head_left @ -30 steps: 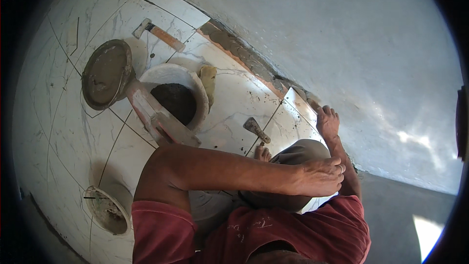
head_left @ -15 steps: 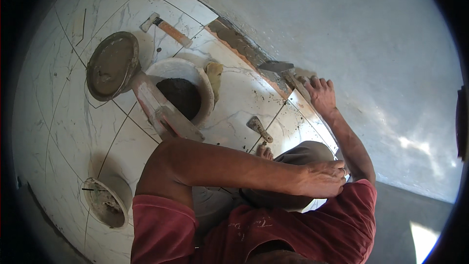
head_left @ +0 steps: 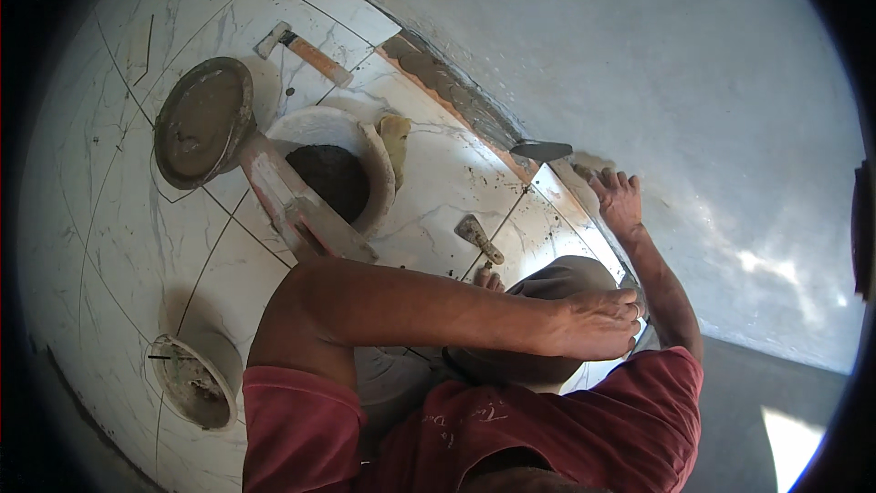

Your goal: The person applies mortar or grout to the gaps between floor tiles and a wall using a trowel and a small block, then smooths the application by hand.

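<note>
By the foot of the wall, my right hand (head_left: 618,203) is closed around the handle of a trowel, most of which its fingers hide. The trowel's dark blade (head_left: 541,151) lies at the near end of a mortar-filled strip (head_left: 447,82) between floor tiles and wall. My left forearm crosses over my raised knee (head_left: 575,277). My left hand (head_left: 595,324), with a ring on it, is curled beside my right arm; whatever its fingers may hold is hidden. A putty knife (head_left: 478,238) lies on the tiles near my foot.
A white bucket (head_left: 383,151) of dark mortar stands ahead, with a long float (head_left: 306,210) leaning across it. Beside it are a bucket of greyish liquid (head_left: 205,123), a yellow sponge (head_left: 394,148) and a hatchet-like hammer (head_left: 315,58). A smaller bucket (head_left: 228,374) stands at left.
My right hand has drawn the trowel toward me and to the right along the wall's foot, and the blade has turned. My left hand stays nearly in place.
</note>
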`<state>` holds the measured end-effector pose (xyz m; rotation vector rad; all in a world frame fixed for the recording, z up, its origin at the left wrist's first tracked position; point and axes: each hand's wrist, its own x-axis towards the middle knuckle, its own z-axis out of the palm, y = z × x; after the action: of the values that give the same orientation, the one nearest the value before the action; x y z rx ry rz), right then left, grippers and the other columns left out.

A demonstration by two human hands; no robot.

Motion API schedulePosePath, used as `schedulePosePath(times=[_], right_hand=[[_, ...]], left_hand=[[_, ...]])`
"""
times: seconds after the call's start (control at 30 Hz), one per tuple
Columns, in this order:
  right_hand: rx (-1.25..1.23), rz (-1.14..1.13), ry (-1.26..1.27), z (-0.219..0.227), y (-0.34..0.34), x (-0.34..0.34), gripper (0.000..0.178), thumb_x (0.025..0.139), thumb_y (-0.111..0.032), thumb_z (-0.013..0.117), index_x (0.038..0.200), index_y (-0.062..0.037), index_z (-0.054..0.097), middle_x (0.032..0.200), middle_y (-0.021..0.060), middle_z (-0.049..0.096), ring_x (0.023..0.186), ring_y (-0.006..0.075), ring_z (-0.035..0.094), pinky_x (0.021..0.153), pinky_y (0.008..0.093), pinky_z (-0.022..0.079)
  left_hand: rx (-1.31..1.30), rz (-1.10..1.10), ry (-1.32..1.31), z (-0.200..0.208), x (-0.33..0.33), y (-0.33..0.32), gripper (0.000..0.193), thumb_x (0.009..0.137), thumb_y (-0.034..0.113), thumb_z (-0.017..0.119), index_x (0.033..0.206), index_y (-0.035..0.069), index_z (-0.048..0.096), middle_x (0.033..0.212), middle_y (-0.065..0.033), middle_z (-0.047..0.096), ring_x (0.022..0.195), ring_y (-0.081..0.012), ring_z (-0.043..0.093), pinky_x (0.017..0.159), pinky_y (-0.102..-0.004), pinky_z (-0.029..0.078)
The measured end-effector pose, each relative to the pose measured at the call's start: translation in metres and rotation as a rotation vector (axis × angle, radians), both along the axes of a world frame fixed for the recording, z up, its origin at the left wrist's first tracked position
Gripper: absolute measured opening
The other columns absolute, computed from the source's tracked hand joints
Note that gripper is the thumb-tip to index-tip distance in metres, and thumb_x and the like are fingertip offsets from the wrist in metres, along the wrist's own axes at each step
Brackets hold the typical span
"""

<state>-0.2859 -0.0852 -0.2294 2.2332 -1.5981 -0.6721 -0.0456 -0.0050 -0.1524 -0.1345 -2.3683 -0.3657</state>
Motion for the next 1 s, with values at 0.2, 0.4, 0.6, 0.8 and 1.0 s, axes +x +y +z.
schedulePosePath(times=[0.2, 0.4, 0.6, 0.8, 1.0], right_hand=[[0.032, -0.127, -0.021, -0.007, 0.029, -0.007, 0.032, 0.083, -0.01, 0.041, 0.111, -0.0191, 0.054, 0.1, 0.0125, 0.055, 0.083, 0.0268, 0.054, 0.074, 0.0425, 0.038], [0.168, -0.292, -0.45, -0.026, 0.056, -0.001, 0.038, 0.08, -0.015, 0.058, 0.116, -0.0149, 0.048, 0.095, 0.0192, 0.055, 0.079, 0.0394, 0.059, 0.064, 0.0484, 0.048], [-0.023, -0.391, -0.573, -0.02, 0.071, 0.02, 0.027, 0.082, -0.016, 0.058, 0.108, -0.0124, 0.052, 0.098, 0.018, 0.055, 0.076, 0.0401, 0.059, 0.059, 0.0471, 0.049], [-0.133, -0.209, -0.543, -0.046, 0.057, 0.034, 0.033, 0.077, -0.006, 0.059, 0.109, -0.0122, 0.054, 0.098, 0.0133, 0.052, 0.081, 0.0344, 0.059, 0.058, 0.0451, 0.051], [-0.233, -0.165, -0.584, -0.075, 0.036, 0.057, 0.035, 0.08, -0.007, 0.058, 0.112, -0.0195, 0.056, 0.099, 0.0111, 0.053, 0.083, 0.0317, 0.058, 0.062, 0.0435, 0.05]], left_hand=[[-0.005, 0.024, 0.003, 0.0, -0.001, 0.0, 0.016, 0.076, 0.015, 0.053, 0.068, 0.011, 0.066, 0.085, 0.0004, 0.066, 0.091, -0.0171, 0.059, 0.08, -0.0293, 0.039], [-0.018, 0.047, 0.004, 0.0, 0.001, 0.0, 0.014, 0.074, 0.016, 0.055, 0.065, 0.013, 0.065, 0.081, -0.0011, 0.065, 0.091, -0.0163, 0.059, 0.079, -0.0285, 0.039], [-0.068, 0.092, 0.025, -0.001, 0.003, -0.001, 0.012, 0.074, 0.017, 0.055, 0.07, 0.012, 0.065, 0.079, 0.0007, 0.064, 0.09, -0.0164, 0.058, 0.079, -0.0284, 0.038], [-0.086, 0.104, 0.055, -0.004, 0.0, 0.004, 0.012, 0.074, 0.018, 0.055, 0.071, 0.011, 0.065, 0.078, -0.0008, 0.064, 0.09, -0.018, 0.058, 0.082, -0.03, 0.039], [-0.032, 0.078, 0.075, -0.001, 0.001, 0.002, 0.014, 0.074, 0.018, 0.055, 0.072, 0.01, 0.066, 0.079, -0.0026, 0.064, 0.09, -0.0184, 0.058, 0.084, -0.031, 0.039]])
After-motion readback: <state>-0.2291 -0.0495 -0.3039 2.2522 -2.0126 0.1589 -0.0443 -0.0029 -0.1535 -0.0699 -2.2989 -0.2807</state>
